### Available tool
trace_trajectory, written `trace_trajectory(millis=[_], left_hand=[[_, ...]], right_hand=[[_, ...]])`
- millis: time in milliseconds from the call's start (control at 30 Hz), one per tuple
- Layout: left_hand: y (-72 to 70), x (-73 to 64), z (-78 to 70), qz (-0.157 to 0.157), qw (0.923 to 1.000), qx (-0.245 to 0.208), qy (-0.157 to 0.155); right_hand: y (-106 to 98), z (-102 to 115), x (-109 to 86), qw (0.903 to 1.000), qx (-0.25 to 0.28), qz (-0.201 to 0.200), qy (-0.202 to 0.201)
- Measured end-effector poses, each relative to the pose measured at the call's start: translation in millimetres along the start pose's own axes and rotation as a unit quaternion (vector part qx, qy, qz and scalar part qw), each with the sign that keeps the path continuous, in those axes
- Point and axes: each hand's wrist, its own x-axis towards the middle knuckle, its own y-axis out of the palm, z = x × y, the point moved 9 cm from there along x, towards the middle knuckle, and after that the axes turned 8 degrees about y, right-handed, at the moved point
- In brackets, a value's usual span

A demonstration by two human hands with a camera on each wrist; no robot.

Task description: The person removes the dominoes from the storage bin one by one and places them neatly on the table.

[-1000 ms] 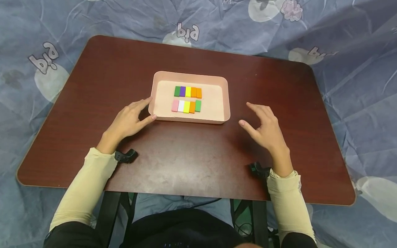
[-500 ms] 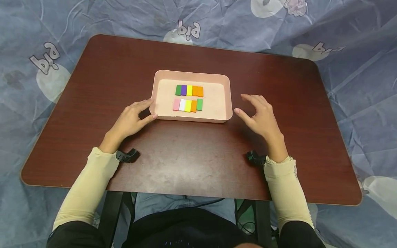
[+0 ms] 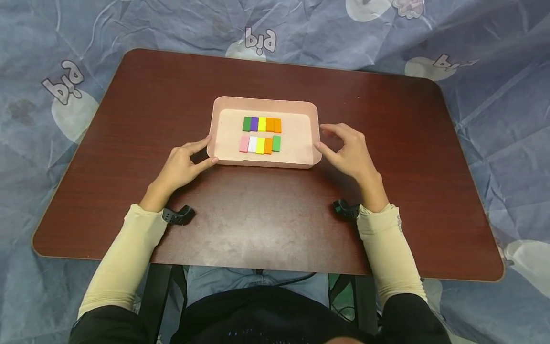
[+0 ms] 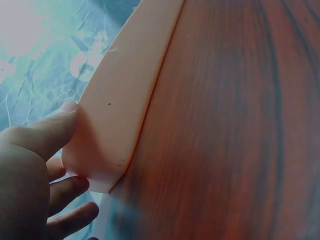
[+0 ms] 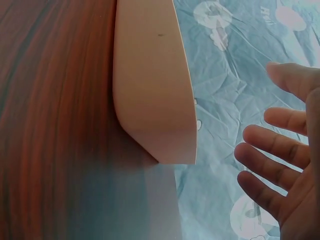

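A shallow pink tray (image 3: 296,119) lies on the brown table, with two rows of small coloured tiles inside. The back row (image 3: 262,124) runs green, purple, yellow and orange; the front row (image 3: 259,145) runs pink, white, yellow, orange and green. My left hand (image 3: 182,165) holds the tray's near left corner, thumb (image 4: 60,125) on the front wall and fingers round the left end. At the right end, my right hand (image 3: 348,148) has its fingertips close to the rim. In the right wrist view, its loosely bent fingers (image 5: 272,145) hold nothing, with a gap to the tray.
The brown table (image 3: 258,215) has rounded corners and a near edge close to the person's body. Blue printed cloth (image 3: 309,28) surrounds it. Each wrist carries a black strap-on camera, the left camera (image 3: 179,216) and the right camera (image 3: 345,209).
My right hand has moved left and slightly away from the body, from beside the tray to its right end, and its fingers have bent more. The left hand has kept its place at the corner.
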Motion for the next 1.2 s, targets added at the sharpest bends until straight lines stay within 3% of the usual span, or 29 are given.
trace_trajectory(millis=[533,767,967,1200], left_hand=[[-2.0,1.4,0.9,-0.004,1.0,-0.005,0.002],[2.2,-3.3,3.7,0.014,0.9998,-0.004,-0.013],[2.9,-6.7,5.7,0.021,0.9995,-0.007,-0.023],[1.5,-3.7,4.8,0.015,0.9997,-0.011,-0.017]], right_hand=[[26,3,25.9,0.9952,0.015,0.083,0.05],[44,2,29.7,0.9883,0.049,0.117,0.085],[63,4,32.1,0.9834,0.066,0.148,0.082],[82,5,37.4,0.9786,0.046,0.185,0.077]])
